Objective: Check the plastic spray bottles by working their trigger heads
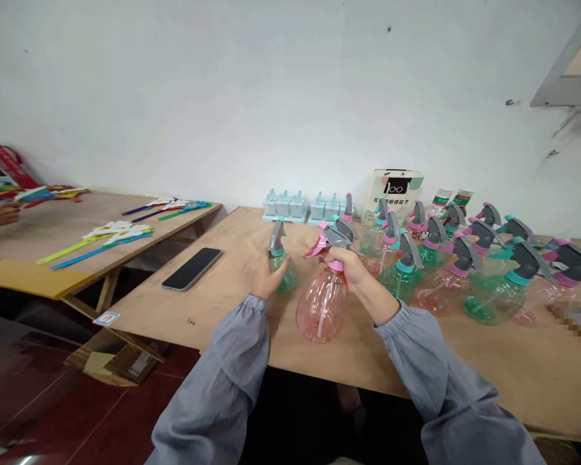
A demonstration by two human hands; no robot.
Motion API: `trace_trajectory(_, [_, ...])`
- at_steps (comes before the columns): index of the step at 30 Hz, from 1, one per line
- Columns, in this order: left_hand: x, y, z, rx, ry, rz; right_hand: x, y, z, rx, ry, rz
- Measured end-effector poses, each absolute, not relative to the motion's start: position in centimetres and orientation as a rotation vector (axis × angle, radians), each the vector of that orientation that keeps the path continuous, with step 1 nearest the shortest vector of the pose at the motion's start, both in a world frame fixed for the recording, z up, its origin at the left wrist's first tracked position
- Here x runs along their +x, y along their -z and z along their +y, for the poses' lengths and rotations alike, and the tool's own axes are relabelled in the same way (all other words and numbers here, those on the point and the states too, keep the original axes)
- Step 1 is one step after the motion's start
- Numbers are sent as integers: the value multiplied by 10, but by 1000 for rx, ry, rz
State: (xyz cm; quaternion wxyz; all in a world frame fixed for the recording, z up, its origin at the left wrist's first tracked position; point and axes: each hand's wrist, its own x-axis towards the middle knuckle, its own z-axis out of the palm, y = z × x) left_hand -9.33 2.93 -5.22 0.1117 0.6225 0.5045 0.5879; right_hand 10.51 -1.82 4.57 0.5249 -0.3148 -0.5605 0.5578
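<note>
My right hand (349, 263) is closed round the neck of a pink spray bottle (321, 307) with a grey and pink trigger head. This bottle is slightly tilted, its base at or just above the table near the front edge. My left hand (267, 274) grips a smaller-looking green spray bottle (286, 276) with a teal collar and grey head, thumb across its front and fingers partly hidden behind it. Right of my hands stand several more spray bottles in green and pink, among them a green one (401, 279) and a pink one (443, 290).
A phone (192, 269) lies left on the wooden table (174, 316). Light-blue popsicle moulds (290, 206), a printed paper bag (392, 194) and small jars (441, 199) stand by the wall. On another table, hand-shaped clappers (104, 242) lie near a person's hand (0, 214).
</note>
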Motion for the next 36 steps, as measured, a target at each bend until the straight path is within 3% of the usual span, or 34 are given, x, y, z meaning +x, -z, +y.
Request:
trace_trajectory(26, [-93,56,31,1805,-1726,1421,113,-28,-31,-809,-1043,-1429])
trace_trajectory(31, [-97,61,33,1700,-1828,1355,129,-9,-29,-876,-849,-1534])
trace_trajectory(36, [-107,43,42,1548,-1698,1290,149,-5,-31,-981,-620,-1604])
